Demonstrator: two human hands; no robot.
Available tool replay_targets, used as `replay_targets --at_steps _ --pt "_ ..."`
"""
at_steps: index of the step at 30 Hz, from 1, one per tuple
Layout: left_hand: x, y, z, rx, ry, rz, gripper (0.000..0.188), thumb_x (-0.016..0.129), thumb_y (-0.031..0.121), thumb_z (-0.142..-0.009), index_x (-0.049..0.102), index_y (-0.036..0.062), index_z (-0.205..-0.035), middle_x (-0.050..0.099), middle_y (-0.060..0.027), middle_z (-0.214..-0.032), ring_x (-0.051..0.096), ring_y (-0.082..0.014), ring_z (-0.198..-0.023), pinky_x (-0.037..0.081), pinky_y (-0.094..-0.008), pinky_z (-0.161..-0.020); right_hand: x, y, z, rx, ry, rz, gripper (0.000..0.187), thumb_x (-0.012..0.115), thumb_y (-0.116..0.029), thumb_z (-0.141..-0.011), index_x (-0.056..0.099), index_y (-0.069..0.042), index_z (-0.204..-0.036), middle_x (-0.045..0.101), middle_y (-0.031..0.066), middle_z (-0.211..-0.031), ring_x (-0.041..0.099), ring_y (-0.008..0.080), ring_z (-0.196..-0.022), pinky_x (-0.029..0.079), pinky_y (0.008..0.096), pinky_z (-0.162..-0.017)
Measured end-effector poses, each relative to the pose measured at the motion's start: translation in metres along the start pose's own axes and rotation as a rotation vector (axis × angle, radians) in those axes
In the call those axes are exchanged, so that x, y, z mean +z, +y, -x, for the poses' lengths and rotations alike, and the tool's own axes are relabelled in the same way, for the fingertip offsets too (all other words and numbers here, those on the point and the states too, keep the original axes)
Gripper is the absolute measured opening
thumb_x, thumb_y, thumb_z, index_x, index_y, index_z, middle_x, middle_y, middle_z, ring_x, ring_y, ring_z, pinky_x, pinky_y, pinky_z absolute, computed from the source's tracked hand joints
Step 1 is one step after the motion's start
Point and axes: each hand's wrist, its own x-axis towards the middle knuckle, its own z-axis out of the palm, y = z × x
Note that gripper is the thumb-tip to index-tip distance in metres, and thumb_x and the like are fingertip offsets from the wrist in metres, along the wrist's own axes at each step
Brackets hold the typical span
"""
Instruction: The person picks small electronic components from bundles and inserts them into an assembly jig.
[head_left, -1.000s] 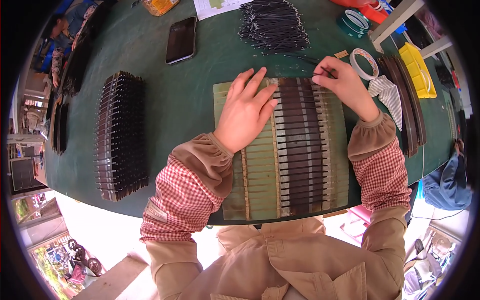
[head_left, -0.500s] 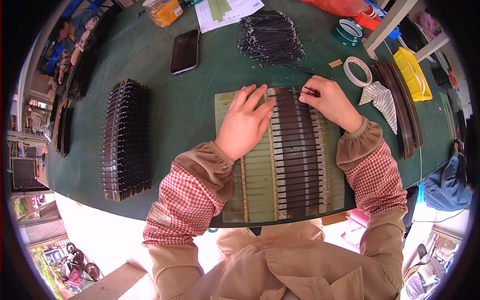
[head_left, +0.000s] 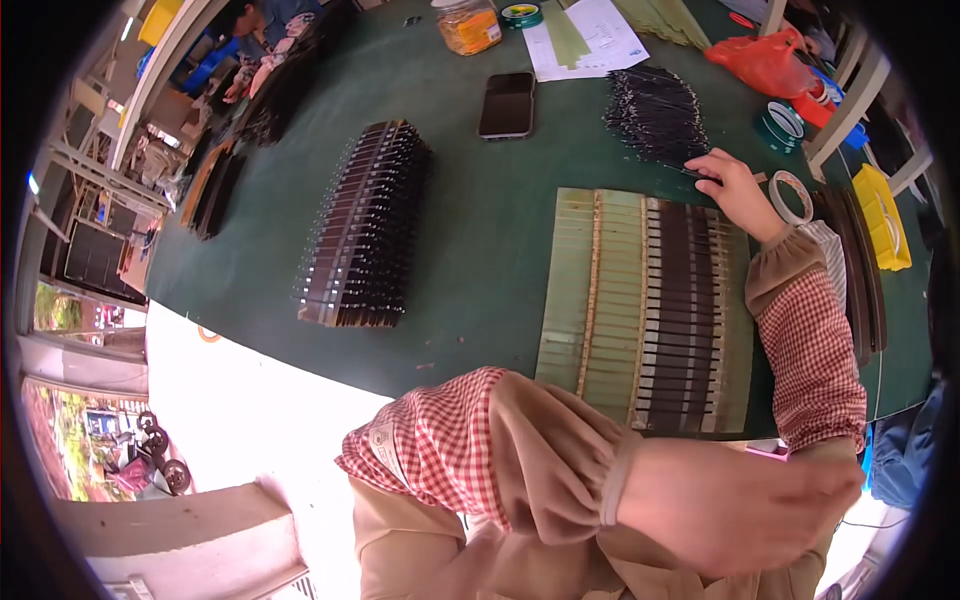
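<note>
My right hand [head_left: 742,198] is at the near edge of a pile of thin black wire pieces [head_left: 655,112]. Its thumb and fingers close on a thin black wire piece. Below it lies a pale green board [head_left: 568,290] with narrow ruled strips. On the board, a dark brown strip [head_left: 683,300] has short black wires laid across it in even rows. My left hand [head_left: 735,505] is off the board, low in front of my body, near my right forearm. Motion smears its fingers, so their grip does not show.
A stack of brown strips with black wires [head_left: 365,230] stands left on the green table. Further back are a phone [head_left: 507,105], a jar [head_left: 467,25] and papers [head_left: 610,45]. To the right are tape rolls [head_left: 790,197], dark strips [head_left: 865,290] and a yellow bin [head_left: 880,215].
My left hand has left the board and swung down across my body. My right hand has moved from the board's top edge to the wire pile. The whole view has shifted.
</note>
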Motion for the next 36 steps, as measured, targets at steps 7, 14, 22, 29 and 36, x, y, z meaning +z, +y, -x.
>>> replay_targets --at_steps 7,14,22,29,36 --pt "-0.022 0.042 0.010 0.071 0.086 -0.031 0.032 0.050 0.013 -0.086 0.059 -0.0067 -0.109 0.060 -0.0183 -0.118 0.058 -0.0280 -0.112 0.048 -0.0385 -0.097 -0.014 0.002 0.007 0.074 0.189 -0.039 0.021 0.063 -0.002 -0.085 0.064 0.000 -0.106 0.059 0.0104 -0.092 0.062 0.0221 -0.084 0.049 0.0305 -0.078" --pt "-0.029 0.080 0.008 0.218 0.243 -0.052 0.031 0.049 0.012 -0.089 0.059 -0.0073 -0.111 0.061 -0.0192 -0.118 0.061 -0.0301 -0.109 0.051 -0.0407 -0.093 -0.053 -0.029 0.041 0.169 0.170 -0.084 0.021 0.060 -0.004 -0.090 0.063 -0.001 -0.111 0.061 0.0074 -0.098 0.064 0.0174 -0.091 0.049 0.0275 -0.081" --pt "-0.075 0.178 0.160 -1.277 0.268 -0.124 0.038 0.062 0.000 -0.083 0.050 -0.0011 -0.119 0.059 -0.0169 -0.117 0.054 -0.0301 -0.109 0.044 -0.0407 -0.095 -0.069 -0.047 0.082 0.063 0.082 -0.058 0.022 0.058 -0.009 -0.094 0.062 -0.001 -0.113 0.064 0.0058 -0.101 0.063 0.0160 -0.093 0.049 0.0267 -0.083" --pt "-0.056 0.161 0.201 -1.895 1.097 0.424 0.022 0.053 0.013 -0.097 0.049 0.0019 -0.116 0.060 -0.0112 -0.098 0.058 -0.0192 -0.082 0.047 -0.0305 -0.078 -0.041 -0.076 0.073 0.045 -0.100 -0.039 0.024 0.056 -0.013 -0.095 0.062 -0.002 -0.116 0.061 0.0055 -0.112 0.060 0.0149 -0.095 0.046 0.0262 -0.084" --pt "-0.058 0.165 0.204 -1.909 1.107 0.791 0.011 0.049 0.016 -0.100 0.050 0.0062 -0.106 0.058 -0.0068 -0.075 0.036 -0.0079 -0.040 0.027 -0.0205 -0.041 -0.036 -0.117 0.087 -0.128 -0.043 -0.056 0.023 0.058 -0.013 -0.094 0.063 -0.001 -0.112 0.063 0.0057 -0.101 0.060 0.0145 -0.092 0.046 0.0258 -0.080"
